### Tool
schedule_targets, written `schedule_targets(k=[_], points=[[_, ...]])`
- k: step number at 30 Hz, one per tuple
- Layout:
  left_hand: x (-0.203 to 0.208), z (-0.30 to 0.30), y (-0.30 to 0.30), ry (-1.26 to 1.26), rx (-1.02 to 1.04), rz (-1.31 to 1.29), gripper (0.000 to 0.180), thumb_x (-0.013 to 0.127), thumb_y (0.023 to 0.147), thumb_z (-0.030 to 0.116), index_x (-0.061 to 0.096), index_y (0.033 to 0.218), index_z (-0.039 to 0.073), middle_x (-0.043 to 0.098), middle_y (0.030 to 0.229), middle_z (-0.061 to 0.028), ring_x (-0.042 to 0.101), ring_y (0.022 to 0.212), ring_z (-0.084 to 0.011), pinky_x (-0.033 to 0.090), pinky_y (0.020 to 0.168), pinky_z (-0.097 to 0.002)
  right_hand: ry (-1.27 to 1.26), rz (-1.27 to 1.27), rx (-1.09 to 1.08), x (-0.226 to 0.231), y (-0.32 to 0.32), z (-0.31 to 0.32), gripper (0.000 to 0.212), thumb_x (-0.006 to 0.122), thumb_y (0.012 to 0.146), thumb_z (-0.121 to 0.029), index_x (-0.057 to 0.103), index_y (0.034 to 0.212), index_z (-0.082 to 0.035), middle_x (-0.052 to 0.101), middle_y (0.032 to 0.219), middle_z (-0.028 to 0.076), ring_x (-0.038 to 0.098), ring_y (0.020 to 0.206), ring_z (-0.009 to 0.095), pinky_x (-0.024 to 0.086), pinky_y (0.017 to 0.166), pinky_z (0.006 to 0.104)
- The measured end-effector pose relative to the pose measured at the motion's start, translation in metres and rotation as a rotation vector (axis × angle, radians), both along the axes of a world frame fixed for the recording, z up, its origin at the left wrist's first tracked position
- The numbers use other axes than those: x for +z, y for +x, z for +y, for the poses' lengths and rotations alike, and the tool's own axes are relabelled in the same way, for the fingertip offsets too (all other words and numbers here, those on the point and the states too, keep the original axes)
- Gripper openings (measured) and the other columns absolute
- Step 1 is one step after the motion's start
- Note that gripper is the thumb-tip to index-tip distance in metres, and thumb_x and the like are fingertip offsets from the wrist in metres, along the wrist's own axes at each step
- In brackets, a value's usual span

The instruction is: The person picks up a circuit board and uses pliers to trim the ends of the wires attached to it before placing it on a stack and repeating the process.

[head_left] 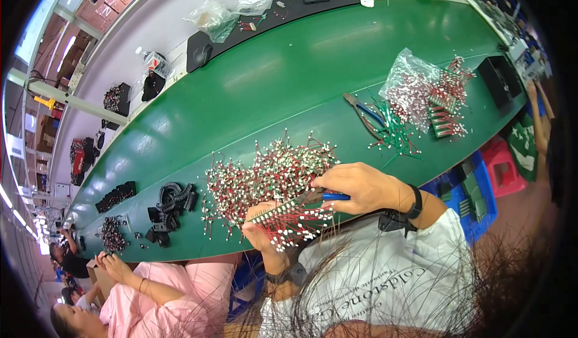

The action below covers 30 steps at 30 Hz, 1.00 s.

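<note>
My left hand (257, 234) is closed on the left end of a narrow strip of small circuit boards (274, 212), with red wires and white connector tips hanging from its near side. My right hand (367, 186) grips blue-handled pliers (335, 198). Their dark jaws lie at the strip's right end; whether they touch it I cannot tell. Just beyond both hands spreads a heap of red-wired parts with white tips (259, 178) on the green table (241, 103).
Farther right lie another pair of pliers (365, 120), green ties (394, 130), a clear bag of wired parts (412, 85) and a black box (500, 81). Black parts (171, 202) sit at left, near a co-worker in pink (174, 296). A blue crate (481, 196) stands below the table edge.
</note>
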<state>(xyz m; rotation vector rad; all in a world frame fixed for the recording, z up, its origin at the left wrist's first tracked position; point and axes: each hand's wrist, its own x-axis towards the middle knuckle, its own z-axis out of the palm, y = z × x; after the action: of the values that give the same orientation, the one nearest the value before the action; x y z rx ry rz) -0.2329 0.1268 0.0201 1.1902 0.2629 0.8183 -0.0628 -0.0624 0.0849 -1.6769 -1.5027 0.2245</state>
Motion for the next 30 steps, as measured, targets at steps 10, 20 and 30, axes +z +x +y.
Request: schedule_targets(k=[10, 20, 30], points=[[0.005, -0.007, 0.010, 0.028, -0.008, -0.015, 0.061, 0.044, 0.097, 0.056, 0.055, 0.097, -0.004, 0.064, 0.088, -0.0182, 0.064, 0.075, -0.0246, 0.056, 0.066, -0.0378, -0.023, -0.079, -0.108, -0.001, -0.001, -0.006, 0.040, 0.076, 0.078, -0.023, 0.061, 0.108, 0.000, 0.067, 0.089, 0.015, 0.065, 0.079, 0.033, 0.054, 0.070, 0.0397], [0.009, -0.007, 0.008, 0.098, 0.030, 0.034, 0.064, 0.041, 0.098, 0.057, 0.057, 0.095, -0.005, 0.064, 0.088, -0.0156, 0.064, 0.075, -0.0215, 0.055, 0.069, -0.0373, -0.041, -0.096, -0.113, -0.002, -0.002, -0.004, 0.038, 0.075, 0.077, -0.021, 0.061, 0.106, -0.001, 0.066, 0.090, 0.015, 0.065, 0.080, 0.033, 0.053, 0.070, 0.0397], [0.011, -0.031, 0.016, 0.140, 0.243, 0.197, 0.064, 0.036, 0.102, 0.052, 0.055, 0.111, -0.009, 0.063, 0.106, -0.0168, 0.066, 0.090, -0.0215, 0.055, 0.078, -0.0361, -0.050, -0.352, -0.392, -0.008, -0.010, 0.012, 0.045, 0.074, 0.065, -0.019, 0.058, 0.105, -0.005, 0.055, 0.081, 0.008, 0.059, 0.076, 0.026, 0.049, 0.067, 0.0378]])
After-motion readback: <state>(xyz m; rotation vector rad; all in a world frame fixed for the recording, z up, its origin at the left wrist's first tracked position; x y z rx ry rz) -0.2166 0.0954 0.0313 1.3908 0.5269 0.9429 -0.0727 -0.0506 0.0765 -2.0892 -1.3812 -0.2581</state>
